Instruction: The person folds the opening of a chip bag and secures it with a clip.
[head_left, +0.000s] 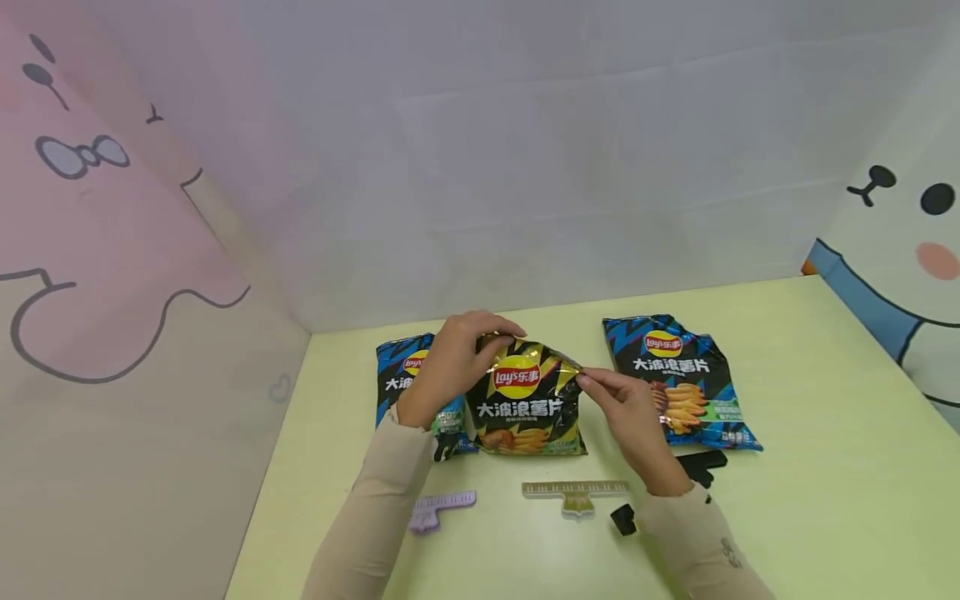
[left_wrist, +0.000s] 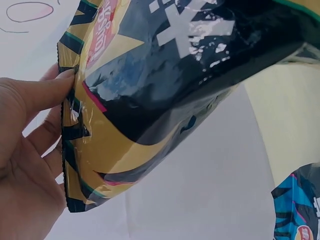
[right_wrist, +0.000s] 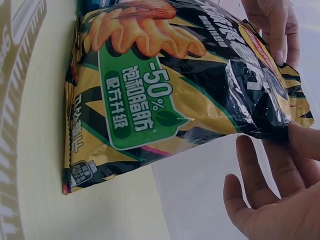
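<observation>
I see a person's two bare hands set apart on the upper edge of a black-and-gold bag of Lay's chips. The left hand (head_left: 467, 354) pinches the top near its left end, thumb in front and fingers behind. The right hand (right_wrist: 280, 195) pinches the top right corner between thumb and index finger; through my right wrist camera its other fingers spread loosely below.

The chip bag (head_left: 525, 427) is held upright at the middle of a pale yellow table (head_left: 825, 467), its printed front toward my head camera; I cannot tell whether its lower edge bears any weight. Just left is a blue bag (head_left: 393, 392), partly hidden by the left hand and wrist. A second blue bag (head_left: 720, 392) lies right, partly behind the right hand.

Nearer me are a purple clip (head_left: 453, 501) at left, a gold clip (head_left: 577, 500) centrally, and black pieces (head_left: 703, 461) partly covered by the right forearm.
</observation>
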